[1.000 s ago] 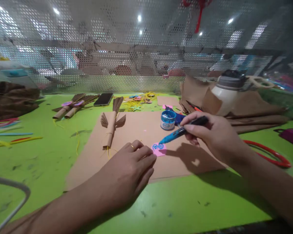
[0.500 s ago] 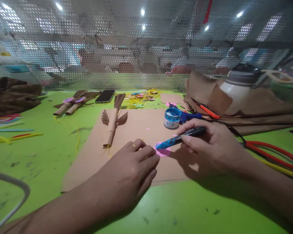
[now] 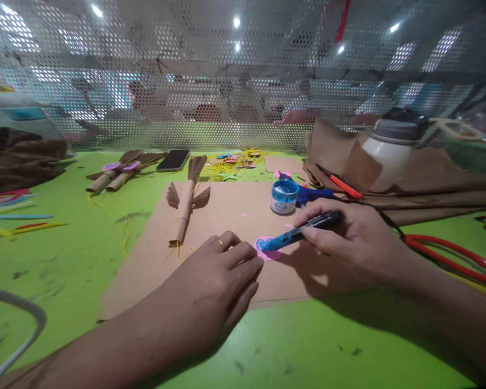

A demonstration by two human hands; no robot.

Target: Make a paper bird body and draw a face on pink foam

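Observation:
A small pink paper piece [image 3: 273, 256] with blue curled marks lies on a brown paper sheet [image 3: 222, 202]. My right hand [image 3: 340, 237] is closed on a black marker [image 3: 318, 222] with a blue-stained front end, its tip on the pink piece. My left hand [image 3: 222, 270], a ring on one finger, rests with its fingers together, fingertips at the left edge of the pink piece. Behind them stands an open jar of blue paint [image 3: 284, 196]. A rolled brown paper figure [image 3: 183, 210] with pleated parts and yellow strings lies left of the jar.
Two similar figures [image 3: 119, 175] and a phone [image 3: 173, 160] lie at the back left. Yellow shreds [image 3: 247, 165] are behind the sheet. At right are a blue glue gun [image 3: 314, 193], an orange-handled cutter [image 3: 345, 185], red-handled scissors [image 3: 449, 256] and a white bottle [image 3: 389, 156].
The marker tip has shifted slightly right on the pink piece, and more blue curls show there. My left hand has stayed nearly in place.

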